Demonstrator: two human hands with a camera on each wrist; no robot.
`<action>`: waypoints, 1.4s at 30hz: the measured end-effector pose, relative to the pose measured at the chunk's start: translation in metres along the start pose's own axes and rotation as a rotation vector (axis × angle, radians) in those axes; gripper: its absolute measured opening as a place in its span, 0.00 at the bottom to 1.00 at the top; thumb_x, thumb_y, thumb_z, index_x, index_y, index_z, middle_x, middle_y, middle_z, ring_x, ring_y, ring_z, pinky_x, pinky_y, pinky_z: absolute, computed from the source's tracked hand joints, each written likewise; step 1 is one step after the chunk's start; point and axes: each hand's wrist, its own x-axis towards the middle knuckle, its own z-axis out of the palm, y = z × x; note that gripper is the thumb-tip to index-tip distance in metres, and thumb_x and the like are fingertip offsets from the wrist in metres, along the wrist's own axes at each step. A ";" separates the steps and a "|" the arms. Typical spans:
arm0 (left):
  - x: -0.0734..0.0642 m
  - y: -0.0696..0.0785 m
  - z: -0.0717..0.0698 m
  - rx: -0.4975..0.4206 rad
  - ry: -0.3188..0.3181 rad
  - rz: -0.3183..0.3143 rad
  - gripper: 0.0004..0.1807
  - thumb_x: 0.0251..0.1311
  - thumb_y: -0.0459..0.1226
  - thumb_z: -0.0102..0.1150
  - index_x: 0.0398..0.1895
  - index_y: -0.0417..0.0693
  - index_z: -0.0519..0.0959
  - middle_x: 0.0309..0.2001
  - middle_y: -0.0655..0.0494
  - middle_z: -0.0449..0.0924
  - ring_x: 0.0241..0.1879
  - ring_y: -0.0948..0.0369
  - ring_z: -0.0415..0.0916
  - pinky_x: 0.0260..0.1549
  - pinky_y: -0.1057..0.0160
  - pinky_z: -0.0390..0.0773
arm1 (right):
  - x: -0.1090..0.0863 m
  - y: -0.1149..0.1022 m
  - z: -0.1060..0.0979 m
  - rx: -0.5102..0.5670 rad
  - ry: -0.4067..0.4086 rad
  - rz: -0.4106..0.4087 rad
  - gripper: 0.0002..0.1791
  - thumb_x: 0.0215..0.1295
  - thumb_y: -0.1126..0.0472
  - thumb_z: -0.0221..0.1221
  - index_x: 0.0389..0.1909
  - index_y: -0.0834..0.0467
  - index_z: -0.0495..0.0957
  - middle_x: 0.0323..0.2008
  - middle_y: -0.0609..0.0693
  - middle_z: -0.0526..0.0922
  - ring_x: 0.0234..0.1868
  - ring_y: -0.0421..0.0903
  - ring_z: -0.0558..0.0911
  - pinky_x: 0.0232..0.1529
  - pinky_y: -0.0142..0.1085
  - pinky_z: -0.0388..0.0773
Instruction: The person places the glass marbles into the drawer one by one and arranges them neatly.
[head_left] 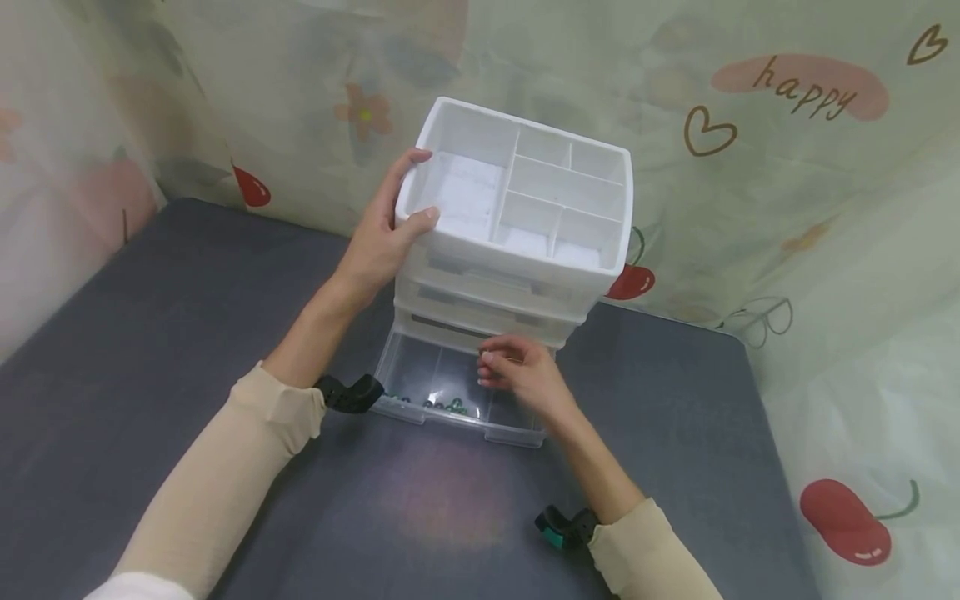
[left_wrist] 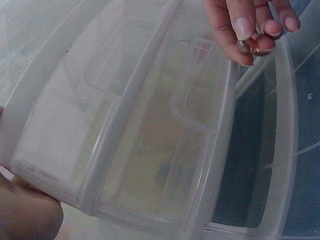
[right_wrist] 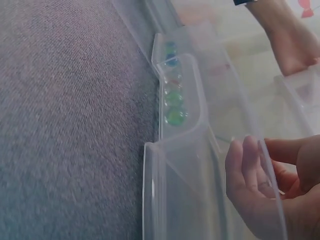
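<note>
A white plastic drawer unit (head_left: 517, 260) with a divided top tray leans on the dark surface. My left hand (head_left: 381, 237) grips the tray's left rim, thumb over the front edge. The clear bottom drawer (head_left: 408, 410) is pulled out, with several glass marbles (head_left: 456, 406) along its front wall. Over the drawer's right half is my right hand (head_left: 525, 375), its fingertips curled together. The left wrist view shows it pinching a small brownish marble (left_wrist: 244, 47) between thumb and finger, with something orange-red beside it. Green and blue marbles (right_wrist: 175, 116) show through the drawer front.
The unit stands on a dark grey padded table (head_left: 457, 517). Behind it hangs a printed curtain (head_left: 300, 100) with cherries and hearts. Two closed drawers (head_left: 487, 296) sit above the open one. A black wrist device (head_left: 348, 393) is near the drawer's left corner.
</note>
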 end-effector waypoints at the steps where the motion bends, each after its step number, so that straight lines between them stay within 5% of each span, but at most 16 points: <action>1: 0.000 0.000 0.000 0.000 0.000 -0.002 0.29 0.61 0.31 0.49 0.65 0.53 0.56 0.58 0.42 0.57 0.48 0.54 0.62 0.37 0.59 0.69 | 0.001 0.001 0.001 0.003 -0.003 0.003 0.15 0.62 0.70 0.53 0.49 0.72 0.71 0.39 0.68 0.75 0.37 0.53 0.79 0.41 0.44 0.76; 20: 0.001 0.000 -0.001 -0.005 -0.003 0.001 0.29 0.61 0.30 0.48 0.65 0.53 0.56 0.59 0.42 0.56 0.49 0.53 0.61 0.39 0.58 0.68 | 0.020 0.015 0.015 -0.072 0.026 0.165 0.11 0.58 0.71 0.58 0.42 0.69 0.77 0.36 0.63 0.81 0.32 0.48 0.82 0.38 0.39 0.77; 42: 0.000 0.000 0.000 -0.003 -0.004 0.005 0.29 0.61 0.31 0.48 0.65 0.53 0.57 0.57 0.41 0.58 0.48 0.53 0.62 0.39 0.58 0.68 | 0.020 0.017 0.015 -0.190 0.043 0.185 0.11 0.56 0.64 0.62 0.41 0.62 0.82 0.33 0.58 0.83 0.31 0.46 0.83 0.34 0.35 0.78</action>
